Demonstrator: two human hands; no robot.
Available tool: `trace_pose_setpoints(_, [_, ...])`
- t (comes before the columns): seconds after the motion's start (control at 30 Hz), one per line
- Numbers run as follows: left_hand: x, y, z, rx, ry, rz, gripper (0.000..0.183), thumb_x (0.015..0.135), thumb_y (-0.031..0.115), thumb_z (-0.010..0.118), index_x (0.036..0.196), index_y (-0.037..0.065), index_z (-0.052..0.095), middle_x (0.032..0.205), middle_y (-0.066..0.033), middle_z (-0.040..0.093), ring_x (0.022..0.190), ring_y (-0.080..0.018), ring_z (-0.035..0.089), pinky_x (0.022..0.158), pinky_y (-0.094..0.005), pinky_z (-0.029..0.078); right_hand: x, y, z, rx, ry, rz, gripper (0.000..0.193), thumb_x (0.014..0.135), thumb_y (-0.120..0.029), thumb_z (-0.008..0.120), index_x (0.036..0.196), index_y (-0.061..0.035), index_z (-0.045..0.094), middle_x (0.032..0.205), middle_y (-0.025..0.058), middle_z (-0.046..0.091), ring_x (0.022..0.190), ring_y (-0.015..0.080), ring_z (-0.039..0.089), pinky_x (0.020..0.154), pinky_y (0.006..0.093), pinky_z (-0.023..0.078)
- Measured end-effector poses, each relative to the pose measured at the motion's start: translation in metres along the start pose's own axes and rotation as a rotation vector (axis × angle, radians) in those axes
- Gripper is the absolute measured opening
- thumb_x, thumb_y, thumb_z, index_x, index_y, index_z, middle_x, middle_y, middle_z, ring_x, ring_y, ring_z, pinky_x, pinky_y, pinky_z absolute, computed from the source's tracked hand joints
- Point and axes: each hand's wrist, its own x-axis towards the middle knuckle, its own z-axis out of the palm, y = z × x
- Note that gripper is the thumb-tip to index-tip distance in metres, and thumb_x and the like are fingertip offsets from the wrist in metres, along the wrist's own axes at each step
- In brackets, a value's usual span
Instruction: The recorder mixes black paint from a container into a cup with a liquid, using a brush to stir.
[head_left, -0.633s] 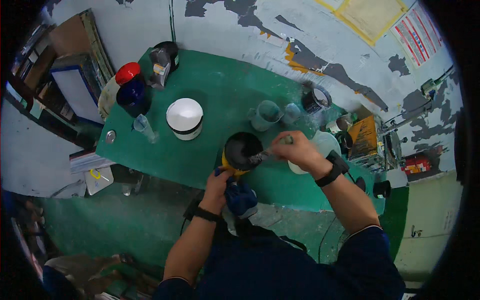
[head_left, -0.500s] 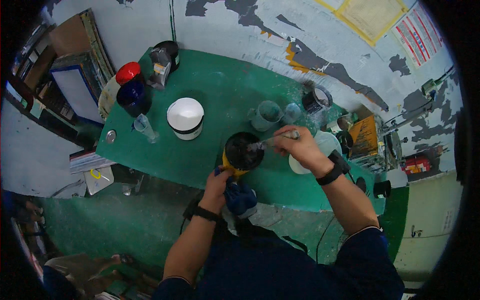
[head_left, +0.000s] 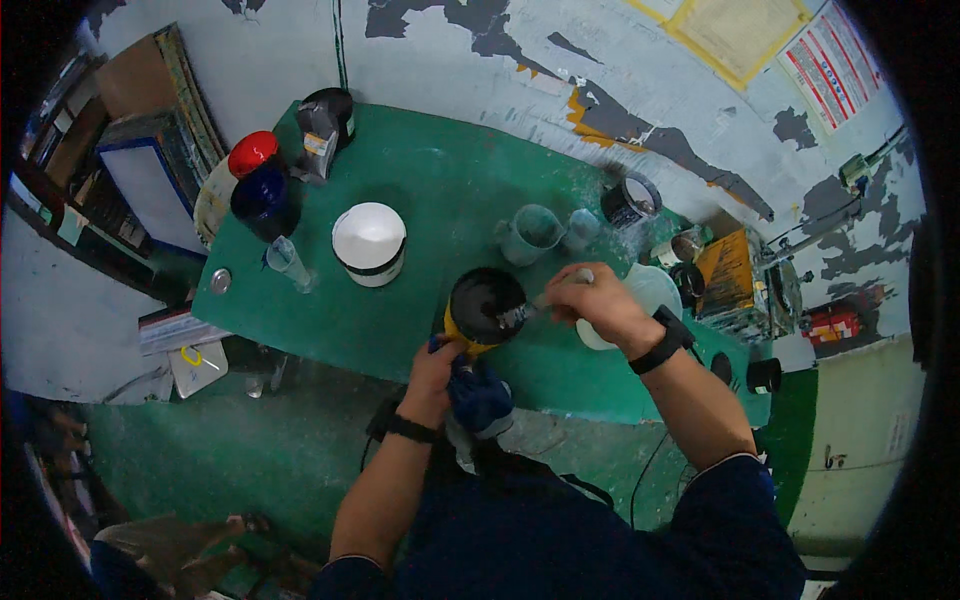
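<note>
A yellow tub with a dark inside (head_left: 462, 328) is tilted at the table's near edge, its opening toward me. My left hand (head_left: 435, 372) grips its near left side, with a bit of blue showing at the fingers. My right hand (head_left: 600, 305) is closed around the pale handle of a spatula-like tool (head_left: 517, 316). Its smeared, greyish end lies at the right inner side of the tub's mouth. The tool's exact kind is not clear. Just below the left hand is a blue and grey bundle (head_left: 480, 402), partly hidden.
On the green table (head_left: 420, 150) stand a white tub (head_left: 370, 245), a cloudy jug (head_left: 530, 235), a clear cup (head_left: 287, 262) and a dark blue tub (head_left: 265, 203). A pale round lid (head_left: 655, 290) lies beside my right hand. A dark can (head_left: 632, 200) stands near the wall.
The right hand has shifted slightly right and down, drawing the tool's end from the middle of the tub's opening to its right side. The left hand stays on the tub.
</note>
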Motion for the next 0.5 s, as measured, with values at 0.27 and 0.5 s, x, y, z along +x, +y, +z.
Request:
trace_pose_setpoints(0.27, [0.003,0.004,-0.004,0.047,-0.02,-0.028,0.022,0.093,0.007,0.071,0.113,0.001,0.064,0.099,-0.0064,0.069,0.085,-0.0194,0.068,0.076,-0.0348,0.056,0.018,0.008,-0.015,-0.616,0.05,-0.736,0.024,0.089,-0.018,0.079,0.108,-0.0033,0.074,0.087,0.0099,0.075,0.079,0.0207,0.073,0.072,0.0348,0.057])
trace_pose_setpoints(0.5, [-0.001,0.005,0.001,0.012,-0.004,-0.021,0.024,0.092,0.008,0.072,0.115,0.003,0.064,0.099,-0.0063,0.069,0.083,-0.0194,0.067,0.074,-0.0345,0.056,0.003,-0.009,-0.004,-0.453,-0.006,-0.196,0.021,0.089,-0.018,0.075,0.101,-0.0006,0.074,0.083,0.0106,0.075,0.075,0.021,0.072,0.068,0.0352,0.056])
